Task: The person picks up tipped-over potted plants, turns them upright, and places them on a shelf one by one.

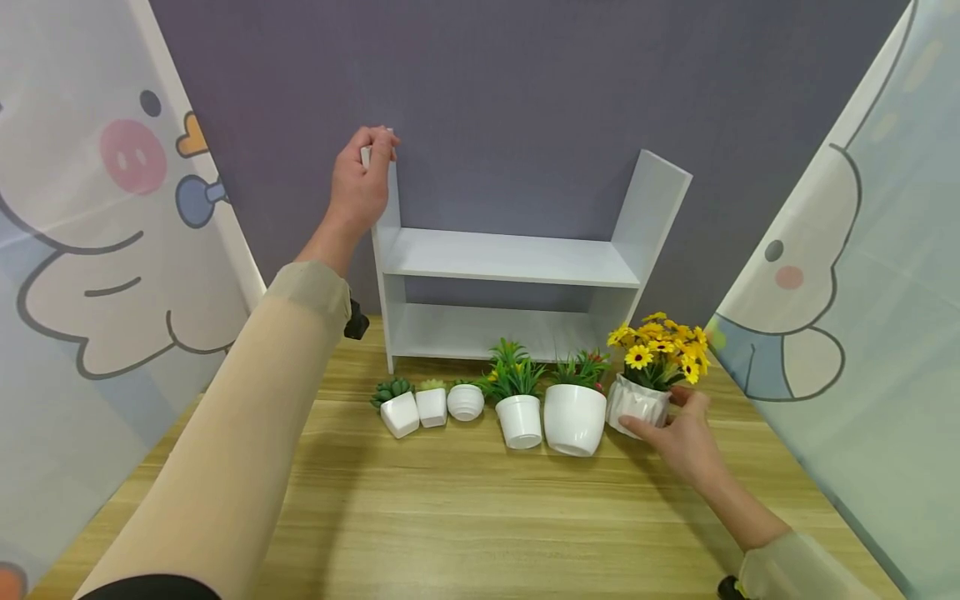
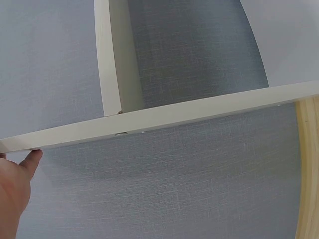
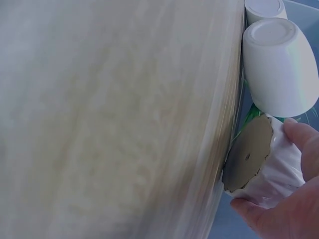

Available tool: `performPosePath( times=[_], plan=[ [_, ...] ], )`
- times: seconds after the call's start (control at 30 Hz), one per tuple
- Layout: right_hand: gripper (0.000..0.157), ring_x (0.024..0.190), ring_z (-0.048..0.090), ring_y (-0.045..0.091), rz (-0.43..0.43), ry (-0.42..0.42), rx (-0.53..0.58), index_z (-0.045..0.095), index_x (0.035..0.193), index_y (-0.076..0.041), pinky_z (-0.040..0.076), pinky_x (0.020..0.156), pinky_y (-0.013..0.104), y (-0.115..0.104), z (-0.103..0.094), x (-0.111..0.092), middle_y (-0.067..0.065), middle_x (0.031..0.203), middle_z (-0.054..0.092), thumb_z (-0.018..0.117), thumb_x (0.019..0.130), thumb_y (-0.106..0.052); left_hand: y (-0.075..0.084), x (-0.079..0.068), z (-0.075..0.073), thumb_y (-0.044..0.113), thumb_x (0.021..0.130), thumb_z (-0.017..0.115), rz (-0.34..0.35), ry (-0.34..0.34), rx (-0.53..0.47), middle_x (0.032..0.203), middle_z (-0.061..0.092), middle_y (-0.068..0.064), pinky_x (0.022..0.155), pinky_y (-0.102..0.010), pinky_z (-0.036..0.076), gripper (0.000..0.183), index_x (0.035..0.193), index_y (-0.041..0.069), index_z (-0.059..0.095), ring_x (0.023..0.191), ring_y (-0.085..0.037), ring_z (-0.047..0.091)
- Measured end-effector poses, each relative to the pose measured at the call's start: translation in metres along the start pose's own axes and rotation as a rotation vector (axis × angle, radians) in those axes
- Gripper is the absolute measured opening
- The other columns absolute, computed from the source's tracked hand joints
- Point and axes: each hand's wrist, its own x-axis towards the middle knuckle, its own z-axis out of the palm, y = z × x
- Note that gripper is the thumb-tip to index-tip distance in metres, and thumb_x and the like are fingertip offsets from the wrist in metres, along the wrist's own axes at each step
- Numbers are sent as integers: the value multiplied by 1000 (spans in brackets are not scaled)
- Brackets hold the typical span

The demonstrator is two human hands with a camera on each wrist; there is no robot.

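Observation:
My left hand [image 1: 362, 185] grips the top of the left side panel of a white two-tier shelf [image 1: 510, 254]. In the left wrist view its fingers [image 2: 32, 162] lie against the edge of that panel [image 2: 164, 114]. My right hand [image 1: 686, 437] holds a white ridged flowerpot [image 1: 637, 406] of yellow flowers [image 1: 660, 346], thumb on the front and fingers round the right side. The right wrist view shows the pot's brown base [image 3: 249, 154] tilted toward the camera. Just left of it stands a wide white pot [image 1: 574, 419] with a green plant.
A smaller white pot [image 1: 519, 421] with grassy leaves and several little succulent pots, one a white cube [image 1: 401, 415], line up before the shelf on the wooden table [image 1: 450, 517]. Cartoon-printed curtains [image 1: 112, 208] flank both sides, and a grey wall [image 1: 510, 100] rises behind.

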Motion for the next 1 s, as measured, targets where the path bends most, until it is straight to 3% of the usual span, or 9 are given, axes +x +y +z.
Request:
performPosePath(
  times=[0.13,0.33,0.7,0.87,1.0],
  plan=[
    [111,123,56,47,-4,8,8,10,156,13,55,97,47,0,1,1,41,154,34,88,96,-38,1,1,0,39,117,49,-6,-7,-2,165,56,-6,127,-23,33,31,103,14,62,159,-3,42],
    [111,126,54,46,14,1,27,8,157,12,53,101,50,-1,4,2,40,157,31,88,96,-37,2,1,0,37,116,50,12,5,-16,161,60,-10,126,-22,33,31,102,13,63,158,-4,44],
    [111,134,48,50,32,39,49,7,153,12,43,115,61,1,6,2,43,156,34,91,93,-30,0,0,0,38,116,50,16,6,-12,160,61,-9,125,-21,34,29,95,22,61,157,-5,45],
    [121,144,43,57,54,22,43,-1,155,13,37,123,66,2,5,5,47,157,31,91,92,-33,0,0,-1,37,116,50,15,4,-23,157,62,-10,126,-22,33,28,93,25,60,157,-5,45],
    [134,151,36,61,49,-5,27,-14,160,12,31,128,69,2,6,8,50,162,21,92,92,-34,0,-1,-1,37,116,50,16,8,-19,157,63,-11,126,-21,33,29,92,26,60,157,-5,46]
  ],
)
